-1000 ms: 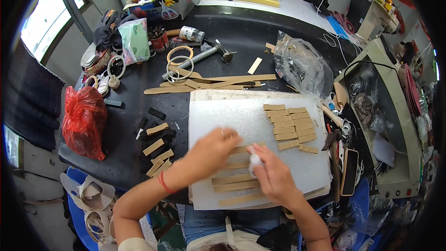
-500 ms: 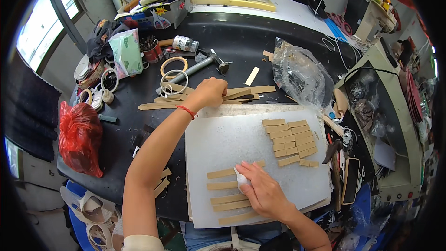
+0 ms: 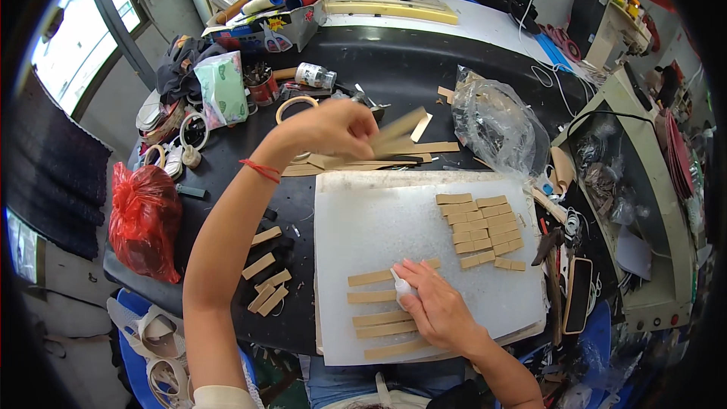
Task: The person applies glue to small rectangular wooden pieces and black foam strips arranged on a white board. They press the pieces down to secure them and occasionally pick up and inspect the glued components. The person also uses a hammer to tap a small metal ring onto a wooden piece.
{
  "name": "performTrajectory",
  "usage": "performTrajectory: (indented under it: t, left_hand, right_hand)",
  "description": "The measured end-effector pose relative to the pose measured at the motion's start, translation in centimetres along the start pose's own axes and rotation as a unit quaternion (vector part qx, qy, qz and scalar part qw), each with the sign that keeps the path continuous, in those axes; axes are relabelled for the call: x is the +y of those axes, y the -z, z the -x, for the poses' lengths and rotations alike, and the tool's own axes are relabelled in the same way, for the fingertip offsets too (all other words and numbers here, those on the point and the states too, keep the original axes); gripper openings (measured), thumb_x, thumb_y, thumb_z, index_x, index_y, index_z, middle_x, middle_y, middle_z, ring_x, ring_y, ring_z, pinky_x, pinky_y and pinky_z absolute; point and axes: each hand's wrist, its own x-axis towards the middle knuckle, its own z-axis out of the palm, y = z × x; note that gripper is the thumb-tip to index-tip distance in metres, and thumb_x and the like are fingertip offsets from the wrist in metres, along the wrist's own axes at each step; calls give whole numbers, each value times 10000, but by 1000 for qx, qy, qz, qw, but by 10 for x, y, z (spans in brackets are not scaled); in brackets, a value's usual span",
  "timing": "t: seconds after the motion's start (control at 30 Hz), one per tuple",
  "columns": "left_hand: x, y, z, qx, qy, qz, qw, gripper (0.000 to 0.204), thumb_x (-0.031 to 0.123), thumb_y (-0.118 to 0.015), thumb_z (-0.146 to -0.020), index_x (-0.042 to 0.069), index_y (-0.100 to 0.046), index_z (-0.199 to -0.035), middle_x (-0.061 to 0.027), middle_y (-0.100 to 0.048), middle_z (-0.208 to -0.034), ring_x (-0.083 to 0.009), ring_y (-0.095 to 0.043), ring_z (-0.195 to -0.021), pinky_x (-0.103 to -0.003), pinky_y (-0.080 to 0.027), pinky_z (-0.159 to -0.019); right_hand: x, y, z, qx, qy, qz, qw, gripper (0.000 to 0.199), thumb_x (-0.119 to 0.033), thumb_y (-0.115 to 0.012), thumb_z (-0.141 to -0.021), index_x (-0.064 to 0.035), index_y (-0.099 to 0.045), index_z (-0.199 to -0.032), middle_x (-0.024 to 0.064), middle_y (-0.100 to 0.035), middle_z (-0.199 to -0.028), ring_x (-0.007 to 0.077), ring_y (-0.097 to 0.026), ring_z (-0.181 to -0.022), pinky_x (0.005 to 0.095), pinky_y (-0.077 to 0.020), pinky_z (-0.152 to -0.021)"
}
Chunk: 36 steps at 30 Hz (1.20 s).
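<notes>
My left hand, with a red cord at the wrist, pinches a tan strip, slightly blurred, raised over a pile of similar strips behind the white sheet. On the sheet my right hand wraps round a small white squeeze bottle, its narrow tip pointing up and left. Several long tan strips lie roughly parallel on the sheet, some running under that hand. Farther right, short tan pieces sit in two close columns.
More short tan pieces lie on the black table left of the sheet. A red plastic bag stands at the left edge. Rings of tape and a clear bag lie toward the back. A phone is on the right.
My left hand has lifted off the pile of strips and now holds one strip up. My right hand stays on the bottle. The whole view has shifted slightly.
</notes>
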Motion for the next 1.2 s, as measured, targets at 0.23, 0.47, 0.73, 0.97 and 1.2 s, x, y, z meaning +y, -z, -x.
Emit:
performTrajectory:
  t: [0.23, 0.47, 0.73, 0.97, 1.2]
  left_hand:
    - [-5, -69, 38, -100, -11, 6, 995, 373, 153, -816, -739, 1, -642, -1032, -79, -675, -864, -145, -669, -805, -278, -536, -717]
    - [12, -81, 79, -103, -47, 93, 989, 331, 124, -798, -742, -6, -641, -1003, -76, -683, -803, -150, -668, -682, -279, -516, -610]
    - [6, -120, 116, 95, -148, -106, 979, 435, 109, -703, -830, 24, -562, -1232, -159, -567, -1257, -337, -554, -1147, -409, -436, -995]
    - [31, -187, 130, 215, -98, -185, 954, 405, 8, -585, -865, 9, -553, -1269, -199, -495, -1390, -393, -447, -1313, -444, -375, -1089]
    - [-28, -88, 5, 216, -61, -90, 970, 154, 38, -599, -845, 19, -701, -958, -171, -670, -919, -339, -641, -939, -415, -497, -798]
  right_hand:
    - [-2, -1, -1, -2, 6, 7, 1000, 357, -149, -555, -963, 28, -519, -1270, 184, -602, -1246, 360, -545, -1212, 477, -396, -1076]
    - [-1, -1, 0, 5, 14, 23, 1000, 363, -134, -586, -942, 29, -522, -1259, 182, -610, -1230, 365, -561, -1186, 478, -414, -1059]
    - [-5, 10, 6, 75, 55, 25, 995, 356, -124, -650, -888, 50, -568, -1188, 222, -618, -1200, 387, -588, -1131, 462, -456, -990]
    - [1, -9, -15, 51, 33, 117, 991, 369, -131, -640, -897, 68, -563, -1199, 212, -634, -1172, 367, -589, -1138, 461, -451, -994]
    - [1, -2, -25, 65, 21, 95, 993, 363, -127, -634, -901, 66, -560, -1200, 211, -631, -1174, 365, -581, -1152, 461, -448, -996]
